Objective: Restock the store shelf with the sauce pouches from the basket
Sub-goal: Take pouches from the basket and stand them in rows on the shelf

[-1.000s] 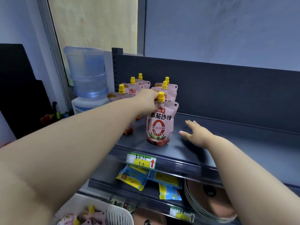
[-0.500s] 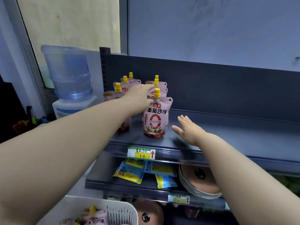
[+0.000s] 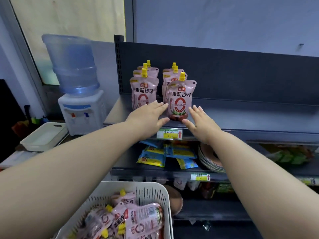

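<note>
Pink sauce pouches with yellow caps stand in two rows on the dark top shelf (image 3: pixel 241 118). The front pouch of the right row (image 3: pixel 180 99) stands upright between my hands. My left hand (image 3: pixel 148 116) is open just left of its base, in front of the left row's front pouch (image 3: pixel 143 92). My right hand (image 3: pixel 200 121) is open just right of the base. Neither hand holds anything. A white slotted basket (image 3: pixel 155 194) at the bottom holds several more pouches (image 3: pixel 134 219).
A water dispenser (image 3: pixel 77 94) and a white tray (image 3: pixel 43 137) stand left of the shelf. The lower shelf carries blue-yellow packets (image 3: pixel 165 156) and stacked plates (image 3: pixel 208 159). A price tag (image 3: pixel 170 134) hangs on the top shelf's front edge.
My left hand has let go of the front pouch's cap and dropped to its base. My right hand has moved in closer to the pouch. The view has tilted down, showing more of the basket.
</note>
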`<state>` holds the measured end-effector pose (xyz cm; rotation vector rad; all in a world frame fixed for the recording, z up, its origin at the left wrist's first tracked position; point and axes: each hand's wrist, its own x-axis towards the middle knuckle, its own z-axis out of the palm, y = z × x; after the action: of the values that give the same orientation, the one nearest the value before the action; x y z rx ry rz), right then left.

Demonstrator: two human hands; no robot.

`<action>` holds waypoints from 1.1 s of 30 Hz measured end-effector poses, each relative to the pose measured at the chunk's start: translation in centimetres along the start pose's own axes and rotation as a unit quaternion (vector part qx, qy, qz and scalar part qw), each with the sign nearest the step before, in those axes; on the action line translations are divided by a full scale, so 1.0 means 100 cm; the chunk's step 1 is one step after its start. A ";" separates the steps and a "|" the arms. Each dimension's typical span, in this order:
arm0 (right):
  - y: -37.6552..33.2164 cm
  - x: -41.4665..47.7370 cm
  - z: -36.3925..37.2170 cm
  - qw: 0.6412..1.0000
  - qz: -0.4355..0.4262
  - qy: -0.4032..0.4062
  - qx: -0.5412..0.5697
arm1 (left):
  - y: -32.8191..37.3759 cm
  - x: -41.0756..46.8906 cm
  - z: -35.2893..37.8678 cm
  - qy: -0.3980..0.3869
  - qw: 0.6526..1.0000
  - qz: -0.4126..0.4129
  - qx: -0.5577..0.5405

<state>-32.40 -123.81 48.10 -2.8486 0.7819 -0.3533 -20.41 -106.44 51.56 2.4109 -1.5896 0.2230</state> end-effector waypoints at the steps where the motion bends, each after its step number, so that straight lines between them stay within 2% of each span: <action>1: -0.007 -0.005 0.005 1.000 -0.008 0.007 -0.001 | -0.003 -0.009 0.004 -0.008 1.000 0.003 0.003; 8: -0.049 -0.037 0.055 0.998 -0.065 0.004 -0.020 | -0.035 -0.073 0.049 -0.059 0.998 -0.009 0.019; 21: -0.082 -0.097 0.192 0.970 -0.083 -0.229 0.001 | -0.088 -0.193 0.159 -0.212 0.968 -0.132 -0.016; 26: -0.085 -0.118 0.234 0.949 -0.087 -0.302 -0.002 | -0.098 -0.228 0.202 -0.274 0.940 -0.197 -0.047; 30: -0.087 -0.133 0.257 0.936 -0.118 -0.332 -0.011 | -0.106 -0.251 0.229 -0.323 0.901 -0.280 -0.075; 33: -0.084 -0.139 0.273 0.925 -0.110 -0.364 0.008 | -0.105 -0.255 0.240 -0.347 0.879 -0.312 -0.094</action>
<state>-32.63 -106.81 21.28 -2.7135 0.3020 0.6446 -21.04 -86.82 20.68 2.8283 -0.8399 -0.9589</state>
